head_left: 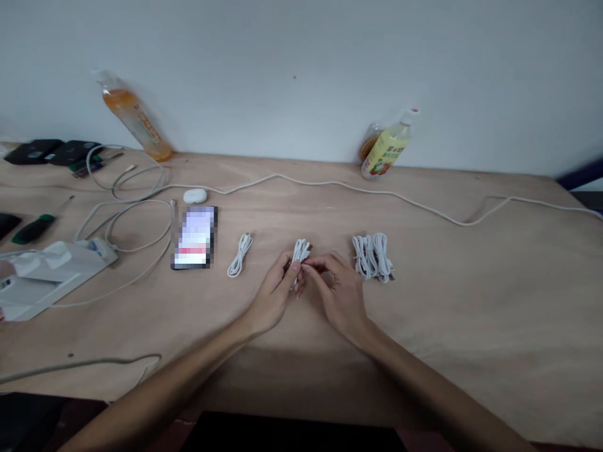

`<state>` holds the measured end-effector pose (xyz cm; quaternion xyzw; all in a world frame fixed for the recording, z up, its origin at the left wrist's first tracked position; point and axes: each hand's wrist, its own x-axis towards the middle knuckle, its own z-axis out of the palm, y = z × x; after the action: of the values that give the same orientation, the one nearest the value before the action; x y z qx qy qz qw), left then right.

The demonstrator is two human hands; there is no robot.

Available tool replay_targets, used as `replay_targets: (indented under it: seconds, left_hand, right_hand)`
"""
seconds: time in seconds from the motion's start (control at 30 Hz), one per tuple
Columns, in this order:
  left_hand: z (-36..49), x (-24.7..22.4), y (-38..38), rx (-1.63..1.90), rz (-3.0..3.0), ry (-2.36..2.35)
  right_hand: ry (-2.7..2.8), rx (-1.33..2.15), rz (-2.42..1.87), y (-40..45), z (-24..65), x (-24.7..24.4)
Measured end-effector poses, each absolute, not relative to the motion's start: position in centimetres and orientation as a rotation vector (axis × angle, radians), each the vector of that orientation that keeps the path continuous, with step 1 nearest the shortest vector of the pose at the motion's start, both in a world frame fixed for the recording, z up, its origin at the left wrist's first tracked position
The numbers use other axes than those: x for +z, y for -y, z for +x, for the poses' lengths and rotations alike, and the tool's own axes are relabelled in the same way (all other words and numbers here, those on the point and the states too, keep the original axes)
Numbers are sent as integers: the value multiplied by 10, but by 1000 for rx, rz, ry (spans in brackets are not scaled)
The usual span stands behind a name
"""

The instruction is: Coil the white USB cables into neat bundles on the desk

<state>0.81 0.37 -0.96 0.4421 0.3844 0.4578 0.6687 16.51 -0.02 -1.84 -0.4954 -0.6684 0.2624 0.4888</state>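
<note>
A white charging cable (pixel 300 250), folded into a small bundle, is in my hands above the middle of the table. My left hand (pixel 277 284) grips the bundle between thumb and fingers. From the other side, my right hand (pixel 340 287) has its thumb and fingertips pinched together at the bundle; whether they hold part of the cable is hidden. To the left lies one bundled white cable (pixel 240 255). Several more cable bundles (pixel 372 257) lie side by side just right of my right hand.
Left of the cables are a phone (pixel 194 237), a white earbud case (pixel 195 196), a white power strip (pixel 51 273) and a green-handled screwdriver (pixel 34 229). Orange (pixel 136 122) and yellow (pixel 387 147) drink bottles lean on the wall. A long white cord (pixel 339 183) crosses the table (pixel 471 314).
</note>
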Motion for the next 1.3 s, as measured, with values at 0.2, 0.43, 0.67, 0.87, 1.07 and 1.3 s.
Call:
replay_targets:
  seconds: [0.2,0.43,0.67,0.87,1.07,1.3]
  left_hand:
    - [9,-17,-6,1010,971,-823]
    - [10,-20,-9,1001,945,-801]
    - [11,-22,-9,1016,940,-801]
    - [12,-19,-10,1000,989,-807]
    - [13,-19,-8,1018,971,-818]
    - [8,-16,-9,957,937,-829]
  right_hand:
    - [1652,609,-1190,3,168,-23]
    - [1657,598,-1183,4,168,-27]
    - [1678,574,-1184,5,169,-27]
    - [1718,534,-1182,6,170,-29]
    - [1748,513,-1188,7,168,-28]
    - [1858,503,-1214,2,172,-26]
